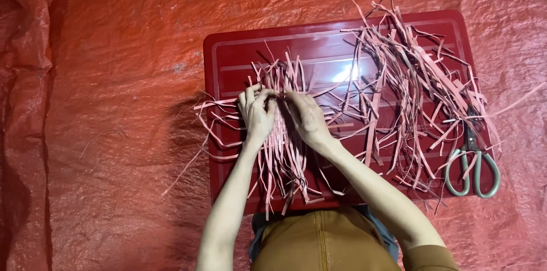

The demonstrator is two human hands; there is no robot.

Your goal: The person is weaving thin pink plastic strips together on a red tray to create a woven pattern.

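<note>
Both hands are working a half-woven mat of thin pink flat strips (282, 128) lying on the dark red plastic board (228, 54). The left hand (256, 112) and right hand (306, 117) are pinching strips at its upper middle, fingertips nearly touching, loose ends trailing toward the person's lap.

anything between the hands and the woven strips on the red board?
Nothing visible. Left hand and right hand both rest directly on the woven strips on the red board. The loose strip pile and the scissors lie off to the right, apart from both hands.
</note>
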